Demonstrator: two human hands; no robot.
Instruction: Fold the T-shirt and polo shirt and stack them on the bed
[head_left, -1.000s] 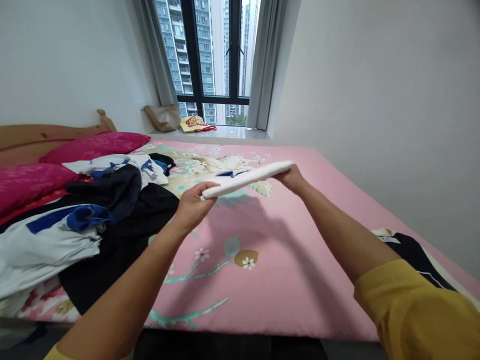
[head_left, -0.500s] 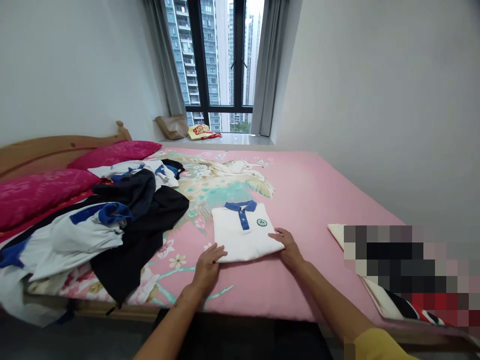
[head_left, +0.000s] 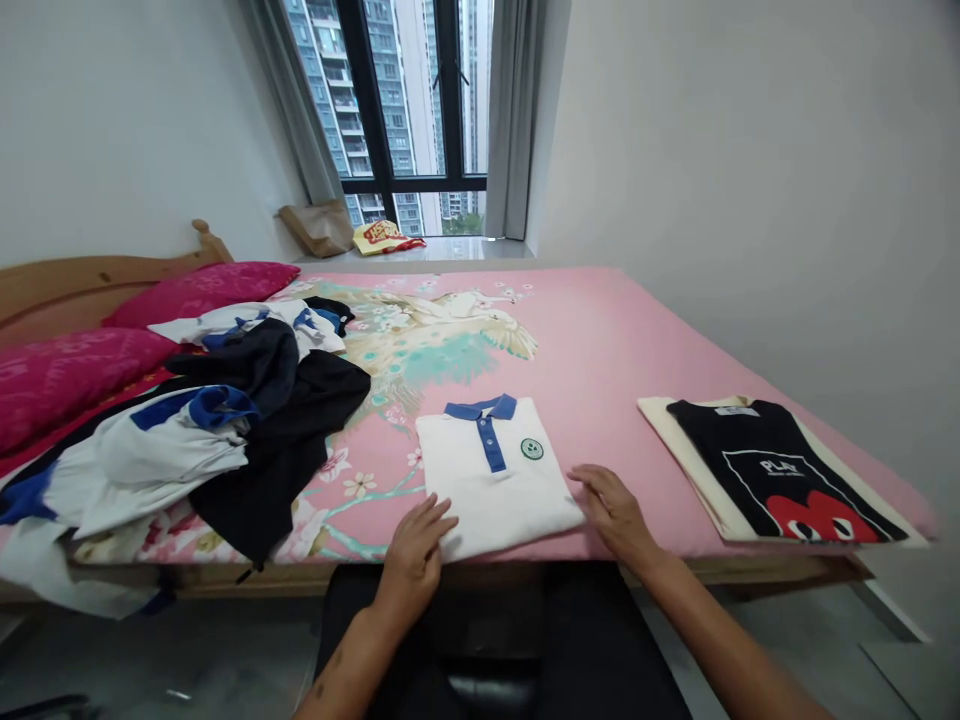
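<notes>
A folded white polo shirt [head_left: 491,500] lies face up on the bed, its blue collar pointing away from me and a round green badge on its chest. Its lower hem reaches the bed's front edge. My left hand [head_left: 416,545] is at the shirt's lower left corner, fingers stretched out and touching or just over the fabric. Beside the right side of the shirt hovers my right hand [head_left: 615,510], fingers apart, with a small gap to the cloth. Neither hand grips anything.
To the right lie folded T-shirts, a black one [head_left: 780,460] with a red heart on top of a cream one [head_left: 667,440]. A heap of loose clothes [head_left: 165,470] covers the left side by pink pillows [head_left: 82,380]. Bags [head_left: 322,230] sit on the windowsill.
The polo shirt has slid towards me, up to the bed's front edge. My right hand has come off its side. The view has shifted, showing more of the T-shirts on the right.
</notes>
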